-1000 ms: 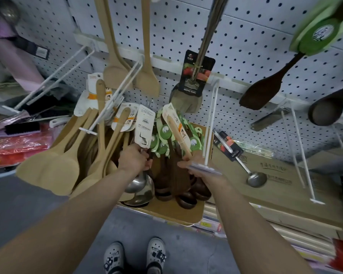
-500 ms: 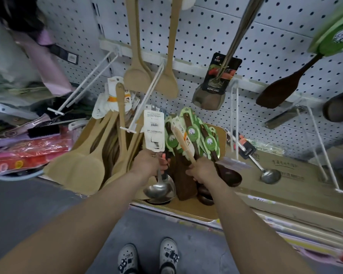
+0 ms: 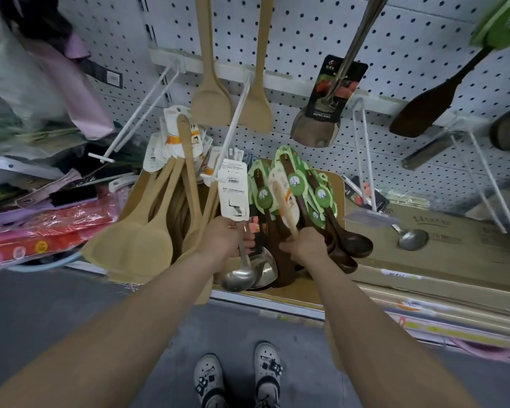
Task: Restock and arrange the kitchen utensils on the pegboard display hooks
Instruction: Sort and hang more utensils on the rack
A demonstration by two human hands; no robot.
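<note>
My left hand (image 3: 222, 237) grips the handle of a steel ladle (image 3: 238, 277) with a white card tag (image 3: 233, 192), its bowl hanging down. My right hand (image 3: 306, 245) holds a bundle of dark wooden spoons (image 3: 354, 245) with green tags (image 3: 295, 181), plus a light wooden spoon handle (image 3: 283, 205) sticking up. Both hands are over a cardboard box (image 3: 339, 187) packed with pale wooden spatulas (image 3: 142, 245). White pegboard hooks (image 3: 233, 128) jut out just above. On the pegboard (image 3: 306, 30) hang two pale spatulas (image 3: 211, 104) and a steel turner (image 3: 315, 128).
A dark wooden spatula (image 3: 424, 107) hangs at the upper right beside long bare hooks (image 3: 362, 154). A flat carton (image 3: 454, 242) with a small steel ladle (image 3: 409, 238) lies right of the box. Red and pink packaged goods (image 3: 42, 228) are stacked at left. My shoes (image 3: 239, 375) stand on grey floor.
The view has shifted left and slightly closer. My left hand has lifted the ladle so its bowl hangs clear of the box. My right hand has gathered the dark spoons tighter.
</note>
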